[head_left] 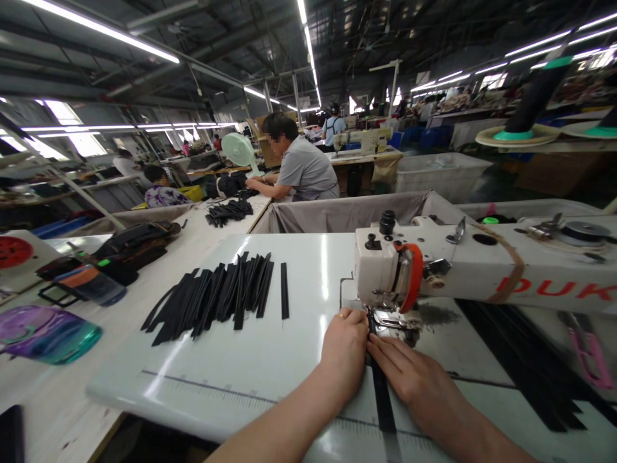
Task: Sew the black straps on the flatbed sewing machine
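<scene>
A narrow black fabric strip lies under the sewing machine's presser foot and trails toward me over the table's front edge. My left hand, fingers curled and closed, holds the strip's left side close to the needle area. From the right, my right hand rests with fingers stretched out and lying flat, their tips touching the strip's right edge. The needle itself is hidden behind the machine head. Further left on the table is a pile of short black strips, with one single strip apart from it.
Longer black strips and pink-handled snips lie right, below the machine arm. A purple-teal bottle and a clear jug are on the left table. A cloth-lined bin stands behind; a co-worker sits beyond.
</scene>
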{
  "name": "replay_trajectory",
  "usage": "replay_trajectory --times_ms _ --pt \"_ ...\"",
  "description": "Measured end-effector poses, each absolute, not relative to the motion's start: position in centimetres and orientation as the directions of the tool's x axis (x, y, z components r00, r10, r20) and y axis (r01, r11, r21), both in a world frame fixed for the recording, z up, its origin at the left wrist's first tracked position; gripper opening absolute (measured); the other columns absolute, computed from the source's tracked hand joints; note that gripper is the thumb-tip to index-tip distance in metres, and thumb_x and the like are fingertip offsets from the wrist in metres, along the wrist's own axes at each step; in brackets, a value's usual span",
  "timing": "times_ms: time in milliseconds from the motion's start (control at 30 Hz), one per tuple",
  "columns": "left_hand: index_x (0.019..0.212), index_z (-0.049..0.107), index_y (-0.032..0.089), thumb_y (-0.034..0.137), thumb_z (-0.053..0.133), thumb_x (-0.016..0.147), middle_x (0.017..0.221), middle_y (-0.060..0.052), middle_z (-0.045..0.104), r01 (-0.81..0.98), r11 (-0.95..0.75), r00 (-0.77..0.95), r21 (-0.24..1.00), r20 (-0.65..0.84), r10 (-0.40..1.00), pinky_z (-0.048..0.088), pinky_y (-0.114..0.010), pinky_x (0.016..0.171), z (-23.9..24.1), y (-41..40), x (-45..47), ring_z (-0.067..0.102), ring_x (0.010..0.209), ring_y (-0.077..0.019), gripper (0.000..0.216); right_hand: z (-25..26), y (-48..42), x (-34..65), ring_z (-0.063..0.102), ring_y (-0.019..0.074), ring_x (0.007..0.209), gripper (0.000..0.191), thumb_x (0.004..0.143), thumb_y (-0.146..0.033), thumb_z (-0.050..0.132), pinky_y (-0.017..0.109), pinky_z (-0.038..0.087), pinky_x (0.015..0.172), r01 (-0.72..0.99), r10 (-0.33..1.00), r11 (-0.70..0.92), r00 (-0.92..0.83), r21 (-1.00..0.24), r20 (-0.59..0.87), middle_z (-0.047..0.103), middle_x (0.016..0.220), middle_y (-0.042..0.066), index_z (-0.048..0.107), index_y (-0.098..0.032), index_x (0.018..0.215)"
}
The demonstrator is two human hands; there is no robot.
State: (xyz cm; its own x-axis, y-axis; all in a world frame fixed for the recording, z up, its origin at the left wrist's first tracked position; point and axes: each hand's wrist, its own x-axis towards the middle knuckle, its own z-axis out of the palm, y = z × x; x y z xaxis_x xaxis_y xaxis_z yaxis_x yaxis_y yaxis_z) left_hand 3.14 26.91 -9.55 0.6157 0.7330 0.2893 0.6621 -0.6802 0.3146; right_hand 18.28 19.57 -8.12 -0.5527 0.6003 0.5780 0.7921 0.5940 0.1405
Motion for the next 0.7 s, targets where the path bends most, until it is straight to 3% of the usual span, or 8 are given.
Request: replay_trajectory --times_ms 267,533,700 --pt "0.086 0.064 0.016 0.007 0.049 0.094 0.098 -0.007 0.066 0.696 -0.662 0.599 0.279 0.283 0.749 0.05 -0.035 0.084 -8.9 26.8 3.3 0.058 0.09 -0.0214 0.019 -8.5 19.7 18.6 0.066 0.0211 0.102 0.047 0.08 0.005 0.036 0.031 0.059 0.085 0.788 0.627 0.606 -0.557 0.11 0.545 0.072 0.109 0.012 0.065 -0.009 0.114" --pt "0.076 0.063 0.018 0.012 0.049 0.096 0.097 -0.006 0.068 0.664 -0.619 0.531 0.42 0.318 0.785 0.048 -0.035 0.082 -8.1 27.3 3.3 0.055 0.087 -0.0213 0.025 -8.7 20.6 19.4 0.063 0.0203 0.109 0.05 0.083 0.004 0.037 0.033 0.057 0.09 0.804 0.709 0.591 -0.483 -0.06 0.514 0.068 0.116 0.01 0.059 -0.014 0.123" --pt "0.082 0.064 0.017 0.009 0.045 0.096 0.102 -0.006 0.068 0.614 -0.626 0.532 0.481 0.335 0.778 0.047 -0.036 0.085 -7.8 27.0 3.2 0.055 0.089 -0.021 0.025 -8.5 20.5 19.8 0.063 0.0217 0.102 0.04 0.082 0.002 0.041 0.035 0.056 0.086 0.783 0.708 0.609 -0.462 -0.13 0.534 0.068 0.107 0.009 0.064 -0.015 0.11"
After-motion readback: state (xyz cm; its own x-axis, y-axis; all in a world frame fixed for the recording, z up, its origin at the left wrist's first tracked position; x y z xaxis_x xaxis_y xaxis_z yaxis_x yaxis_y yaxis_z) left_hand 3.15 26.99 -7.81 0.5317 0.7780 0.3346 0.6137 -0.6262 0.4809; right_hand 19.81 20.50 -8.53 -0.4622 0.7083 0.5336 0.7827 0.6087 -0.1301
